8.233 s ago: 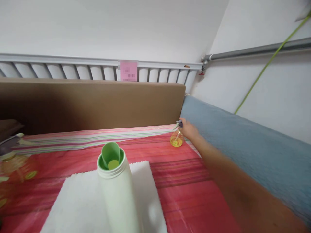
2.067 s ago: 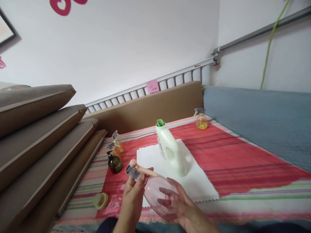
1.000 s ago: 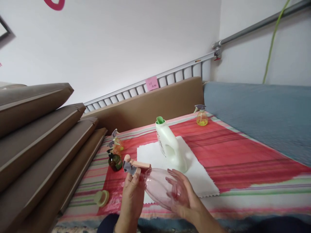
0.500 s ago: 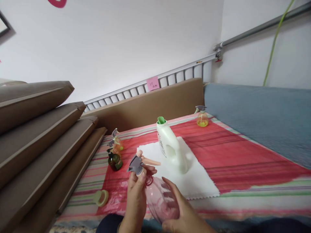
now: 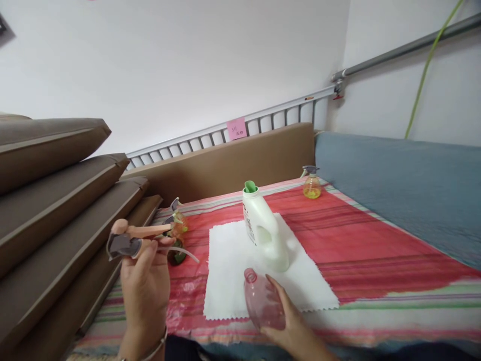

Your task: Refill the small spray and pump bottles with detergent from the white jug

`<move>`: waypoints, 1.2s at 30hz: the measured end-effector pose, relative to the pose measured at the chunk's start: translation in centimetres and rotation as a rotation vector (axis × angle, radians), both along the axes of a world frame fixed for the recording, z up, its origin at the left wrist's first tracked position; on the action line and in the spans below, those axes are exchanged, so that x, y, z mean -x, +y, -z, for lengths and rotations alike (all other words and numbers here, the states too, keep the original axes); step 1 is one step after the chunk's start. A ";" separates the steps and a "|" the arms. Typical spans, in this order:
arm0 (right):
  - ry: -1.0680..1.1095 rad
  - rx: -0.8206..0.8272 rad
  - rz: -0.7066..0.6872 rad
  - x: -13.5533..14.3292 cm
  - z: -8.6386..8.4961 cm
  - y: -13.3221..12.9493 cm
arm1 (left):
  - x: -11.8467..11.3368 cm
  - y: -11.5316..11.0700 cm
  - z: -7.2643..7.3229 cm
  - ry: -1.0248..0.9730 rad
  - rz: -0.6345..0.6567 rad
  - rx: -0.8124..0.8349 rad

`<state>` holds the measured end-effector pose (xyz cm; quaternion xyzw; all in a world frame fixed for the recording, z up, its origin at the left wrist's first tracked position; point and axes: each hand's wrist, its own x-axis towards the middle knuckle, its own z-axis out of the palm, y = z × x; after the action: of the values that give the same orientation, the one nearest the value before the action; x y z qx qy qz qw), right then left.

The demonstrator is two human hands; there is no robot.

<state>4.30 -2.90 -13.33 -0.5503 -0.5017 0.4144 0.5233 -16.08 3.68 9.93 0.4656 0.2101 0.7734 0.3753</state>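
Note:
My left hand (image 5: 146, 281) is closed around a grey and peach spray nozzle (image 5: 130, 243), raised at the left with its thin clear tube (image 5: 188, 253) pointing right. My right hand (image 5: 285, 323) grips a see-through pink bottle (image 5: 263, 301), tilted, its neck uncovered. Just behind that bottle a large pale green jug (image 5: 268, 235) with a handle stands upright on a white cloth (image 5: 225, 271). A green spout shows in the jug's mouth. The spray nozzle and the pink bottle are apart.
Spray bottles (image 5: 180, 223) and a dark green bottle (image 5: 176, 254) stand at the left, partly behind my left hand. A spray bottle with yellow liquid (image 5: 311, 188) stands far right. Stacked brown cushions (image 5: 56, 200) rise on the left; a brown board (image 5: 233, 163) edges the back.
The spray nozzle has come out of the pink bottle and moved left and up with my left hand. My right hand has tipped the bottle more upright near the white cloth.

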 end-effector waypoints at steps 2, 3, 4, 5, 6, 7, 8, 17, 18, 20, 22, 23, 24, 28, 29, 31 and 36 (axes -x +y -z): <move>0.080 -0.049 0.043 0.0 0.9 1.3 | 0.6 1.1 2.0 0.022 0.015 0.091; 0.103 -0.075 0.063 0.1 1.1 2.1 | 0.6 1.5 3.8 0.035 0.055 0.173; 0.113 -0.098 0.078 0.2 1.3 2.9 | 0.4 1.9 5.8 0.014 0.089 0.286; 0.116 -0.115 0.087 0.4 1.5 3.8 | 0.1 2.2 8.1 -0.003 0.126 0.435; 0.115 -0.127 0.090 0.6 1.6 4.7 | -0.3 2.4 10.3 -0.001 0.145 0.571; 0.113 -0.133 0.087 0.8 1.7 5.6 | -0.7 2.4 12.3 0.018 0.158 0.679; 0.107 -0.138 0.083 1.0 1.8 6.4 | -1.1 2.4 14.1 0.034 0.145 0.721; -0.001 -0.166 0.108 2.4 3.7 9.1 | -4.9 3.2 18.4 0.381 0.216 0.605; -0.015 -0.163 0.114 2.4 3.9 9.1 | -5.3 3.4 18.6 0.404 0.228 0.588; -0.040 -0.149 0.118 2.3 4.2 9.1 | -6.1 3.7 19.2 0.438 0.236 0.578; -0.067 -0.125 0.123 2.1 4.3 9.1 | -6.8 3.8 19.8 0.478 0.233 0.562; -0.081 -0.111 0.127 2.0 4.2 9.0 | -7.0 3.8 20.0 0.503 0.229 0.541; -0.095 -0.100 0.133 1.8 4.0 8.8 | -7.2 3.8 20.2 0.531 0.219 0.516; -0.145 -0.103 0.149 -0.2 1.8 7.1 | -7.2 3.6 21.1 0.606 0.166 0.455; -0.155 -0.113 0.154 -1.1 1.0 6.5 | -7.1 3.6 21.3 0.613 0.161 0.452; -0.167 -0.132 0.195 -3.4 -0.8 5.6 | -6.8 3.6 21.7 0.623 0.159 0.445; -0.145 -0.141 0.396 -8.2 -4.5 6.6 | -6.5 3.7 22.4 0.609 0.202 0.459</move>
<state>12.53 3.67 -8.79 -0.6284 -0.4477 0.2267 0.5944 -9.59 7.36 -12.48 0.5960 0.4323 0.4923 0.4643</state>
